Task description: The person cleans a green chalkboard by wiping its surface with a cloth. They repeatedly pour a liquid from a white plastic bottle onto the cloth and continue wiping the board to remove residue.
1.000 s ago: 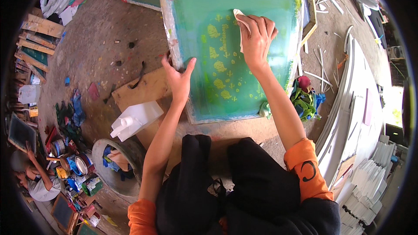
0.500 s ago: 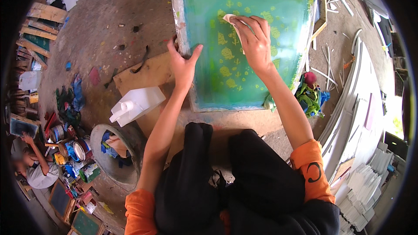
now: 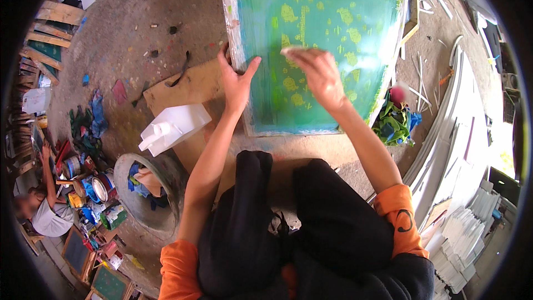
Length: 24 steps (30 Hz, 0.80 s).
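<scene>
A green silk-screen printing frame (image 3: 234, 22) leans before me, its mesh marked with yellow-green cactus and animal shapes. My left hand (image 3: 237, 88) is closed on its left edge, thumb in front and fingers partly hidden behind. Over the middle of the mesh, my right hand (image 3: 323, 78) pinches a small pale cloth (image 3: 287, 50) against the printed pattern. The right fingers are smeared by motion, and most of the cloth is hidden under them.
A white plastic jug (image 3: 180, 125) stands left of my forearm, near a round tub (image 3: 125, 183) holding rags. Colourful rags (image 3: 393, 123) lie right of the frame. White strips (image 3: 444, 133) lean at right. Far left, a person (image 3: 50, 216) sits among paint cans (image 3: 100, 189).
My right hand has moved down the mesh with the cloth, toward me. My left hand keeps its hold on the frame's edge. The other person's arm at far left has shifted.
</scene>
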Motion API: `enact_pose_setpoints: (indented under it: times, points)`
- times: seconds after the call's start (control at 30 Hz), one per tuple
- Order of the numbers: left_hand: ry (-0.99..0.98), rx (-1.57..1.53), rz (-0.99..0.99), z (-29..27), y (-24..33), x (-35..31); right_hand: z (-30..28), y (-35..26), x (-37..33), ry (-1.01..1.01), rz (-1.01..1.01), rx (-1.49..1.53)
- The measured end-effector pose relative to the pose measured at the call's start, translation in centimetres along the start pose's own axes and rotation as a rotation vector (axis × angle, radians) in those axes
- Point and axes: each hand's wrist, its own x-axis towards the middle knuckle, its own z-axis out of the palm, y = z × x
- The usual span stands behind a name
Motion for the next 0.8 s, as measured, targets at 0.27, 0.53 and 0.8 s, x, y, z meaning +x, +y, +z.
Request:
enact_pose_setpoints:
  times: [0.27, 0.53, 0.8]
  points:
    - [0.006, 0.023, 0.039, -0.1, -0.2, -0.2, 1.0, -0.4, -1.4, -0.061, 0.027, -0.003]
    - [-0.035, 0.03, -0.056, -1.2, -1.7, -2.8, -0.1, -3.5, -7.3, -0.246, -0.08, 0.053]
    - [-0.001, 0.071, -0.054, -1.2, -1.8, -4.9, -2.5, -1.3, -4.2, 0.026, 0.142, -0.027]
